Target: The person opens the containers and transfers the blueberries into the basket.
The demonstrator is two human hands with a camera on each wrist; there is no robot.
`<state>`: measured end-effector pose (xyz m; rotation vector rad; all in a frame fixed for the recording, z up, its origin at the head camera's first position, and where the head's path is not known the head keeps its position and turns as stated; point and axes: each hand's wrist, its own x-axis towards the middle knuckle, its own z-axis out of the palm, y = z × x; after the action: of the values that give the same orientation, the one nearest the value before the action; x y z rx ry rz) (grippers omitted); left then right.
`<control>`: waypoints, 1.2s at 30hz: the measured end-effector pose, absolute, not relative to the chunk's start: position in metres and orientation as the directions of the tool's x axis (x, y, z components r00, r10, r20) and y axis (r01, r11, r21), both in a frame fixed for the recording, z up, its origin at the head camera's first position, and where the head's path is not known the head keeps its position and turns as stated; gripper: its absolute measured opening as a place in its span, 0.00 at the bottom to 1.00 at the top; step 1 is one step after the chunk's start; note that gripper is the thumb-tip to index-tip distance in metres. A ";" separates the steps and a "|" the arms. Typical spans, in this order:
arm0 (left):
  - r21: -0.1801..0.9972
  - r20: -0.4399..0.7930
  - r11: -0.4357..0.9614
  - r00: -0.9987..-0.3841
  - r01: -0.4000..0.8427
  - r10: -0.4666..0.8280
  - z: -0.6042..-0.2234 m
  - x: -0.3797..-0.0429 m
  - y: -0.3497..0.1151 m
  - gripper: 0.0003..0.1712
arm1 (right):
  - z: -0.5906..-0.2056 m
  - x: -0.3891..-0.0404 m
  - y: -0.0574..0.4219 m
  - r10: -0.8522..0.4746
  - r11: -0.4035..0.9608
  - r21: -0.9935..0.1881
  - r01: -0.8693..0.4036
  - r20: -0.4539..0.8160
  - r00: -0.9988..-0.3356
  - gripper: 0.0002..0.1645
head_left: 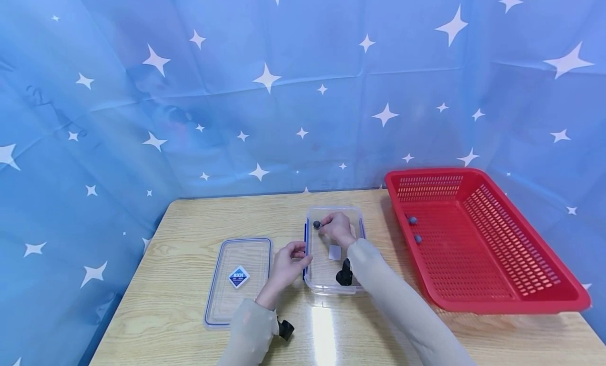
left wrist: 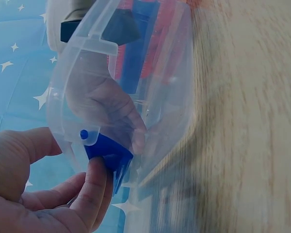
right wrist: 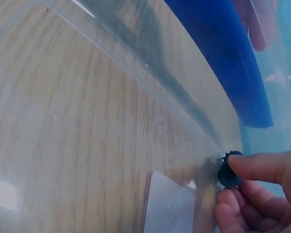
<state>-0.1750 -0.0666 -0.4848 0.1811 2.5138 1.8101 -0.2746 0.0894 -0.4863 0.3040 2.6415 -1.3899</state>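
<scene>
A clear plastic container (head_left: pixel 322 274) with blue side clips sits on the table. My right hand (head_left: pixel 337 226) reaches inside it, near the far left corner. In the right wrist view, that hand's thumb and finger pinch a blueberry (right wrist: pixel 229 171), dark and round with a crown at one end. At the container's left side, my left hand (head_left: pixel 286 266) holds the wall. In the left wrist view, its thumb is at the rim and its fingertips touch a blue clip (left wrist: pixel 109 154), which hangs unfastened. A pale square label (head_left: pixel 334 252) shows on the container's floor.
The container's blue-edged lid (head_left: pixel 220 303) lies flat to the left, a BXH sticker on it. At the right stands a red slotted basket (head_left: pixel 473 261), with one blueberry (head_left: pixel 413 220) and another blueberry (head_left: pixel 418 239) along its left side. A blue starry curtain (head_left: pixel 303 103) hangs behind the table.
</scene>
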 end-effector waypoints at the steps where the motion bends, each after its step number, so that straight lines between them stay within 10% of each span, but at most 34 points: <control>1: 0.948 0.037 0.310 -0.992 0.072 0.118 -0.485 -0.175 -0.066 0.20 | -0.486 -0.274 0.090 0.108 0.555 -0.798 0.237 -0.213 -0.971 0.08; 36: 0.942 0.036 0.328 -0.993 0.072 0.115 -0.483 -0.173 -0.067 0.21 | -0.425 -0.268 0.122 -0.111 0.353 -0.934 0.063 -0.108 -0.988 0.15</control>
<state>-0.1733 -0.0666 -0.4829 0.1784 2.5291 1.7913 -0.2683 0.1217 -0.4249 -0.0444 2.4545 -1.7043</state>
